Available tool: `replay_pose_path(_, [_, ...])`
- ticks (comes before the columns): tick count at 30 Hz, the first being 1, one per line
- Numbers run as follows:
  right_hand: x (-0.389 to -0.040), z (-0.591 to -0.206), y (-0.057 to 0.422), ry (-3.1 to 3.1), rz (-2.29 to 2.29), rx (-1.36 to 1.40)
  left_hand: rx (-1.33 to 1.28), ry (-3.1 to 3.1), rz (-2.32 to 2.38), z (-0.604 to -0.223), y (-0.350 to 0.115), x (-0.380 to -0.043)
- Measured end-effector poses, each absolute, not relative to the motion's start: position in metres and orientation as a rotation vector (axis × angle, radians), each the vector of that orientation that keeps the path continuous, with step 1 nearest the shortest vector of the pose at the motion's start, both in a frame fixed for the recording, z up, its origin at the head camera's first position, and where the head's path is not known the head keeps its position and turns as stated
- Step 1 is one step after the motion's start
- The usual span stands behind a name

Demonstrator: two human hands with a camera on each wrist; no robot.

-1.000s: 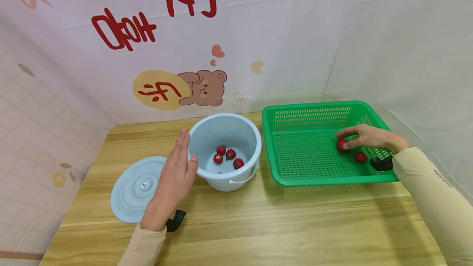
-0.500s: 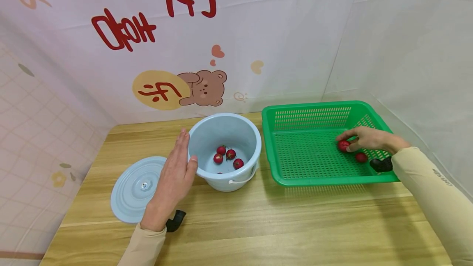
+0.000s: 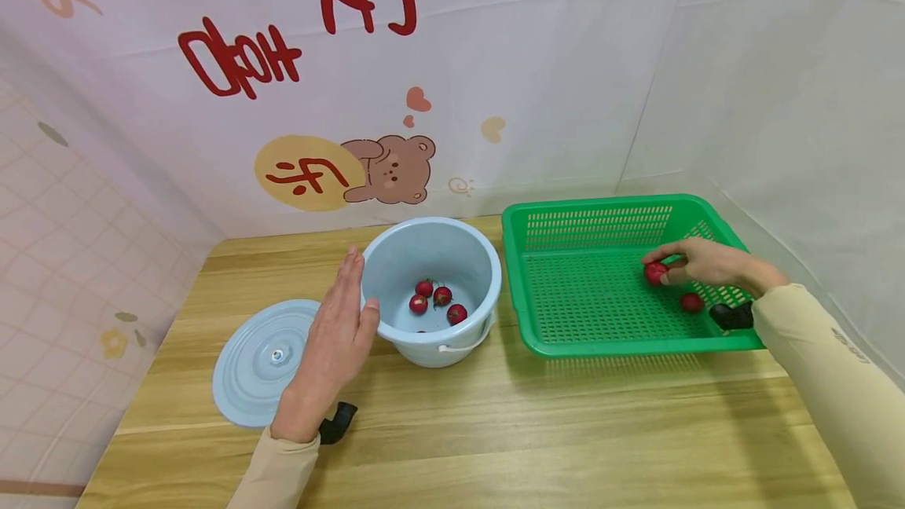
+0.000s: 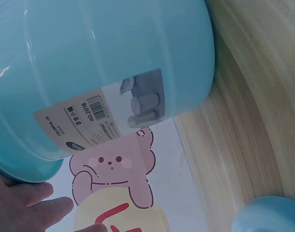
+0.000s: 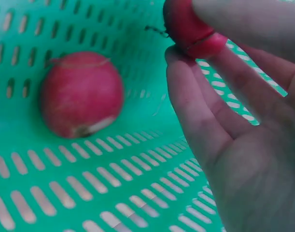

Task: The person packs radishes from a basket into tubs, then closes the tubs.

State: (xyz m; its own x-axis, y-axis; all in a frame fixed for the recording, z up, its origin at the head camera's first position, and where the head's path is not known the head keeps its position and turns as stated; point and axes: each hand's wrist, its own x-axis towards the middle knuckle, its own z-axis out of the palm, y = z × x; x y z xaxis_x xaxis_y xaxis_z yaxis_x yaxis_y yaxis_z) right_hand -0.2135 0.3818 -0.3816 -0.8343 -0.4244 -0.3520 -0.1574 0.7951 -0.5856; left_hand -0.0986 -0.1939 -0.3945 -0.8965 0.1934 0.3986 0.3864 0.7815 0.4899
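Observation:
My right hand (image 3: 714,264) pinches a red radish (image 3: 654,272) between thumb and fingers, over the right part of the green basket (image 3: 526,313). In the right wrist view the held radish (image 5: 193,31) shows a crack and a thin curly root. A second radish (image 3: 691,302) lies on the basket floor below that hand. On the other side, my left hand (image 3: 335,336) has straight fingers and stands at the left rim of the light blue bucket (image 3: 434,348). Several radishes (image 3: 441,295) sit at the bucket's bottom; its near wall partly hides one.
A round light blue lid (image 3: 247,368) lies on the wooden table (image 3: 495,430), left of the bucket and partly behind my left arm. The bucket's white handle (image 3: 467,340) hangs at its front right. A printed wall sheet (image 3: 566,100) rises behind the table.
The pinched radish and my right hand have risen slightly since half a second ago. My left hand, the bucket and the basket stay in place.

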Motion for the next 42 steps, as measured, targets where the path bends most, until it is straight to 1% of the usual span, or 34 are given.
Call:
replay_pose_path(15, [-0.2,-0.351,0.371,2.685,-0.793,-0.495,-0.453,-2.646,-0.821,-0.394,-0.192,-0.099])
replay_pose_path(28, [-0.175,-0.324,0.365,2.789,-0.875,-0.448,-0.443,-2.642,-0.829,-0.394,-0.192,-0.098])
replay_pose_path(42, [-0.154,-0.31,0.349,2.839,-1.032,-0.442,-0.437,-2.648,-0.828,-0.394,-0.193,-0.098])
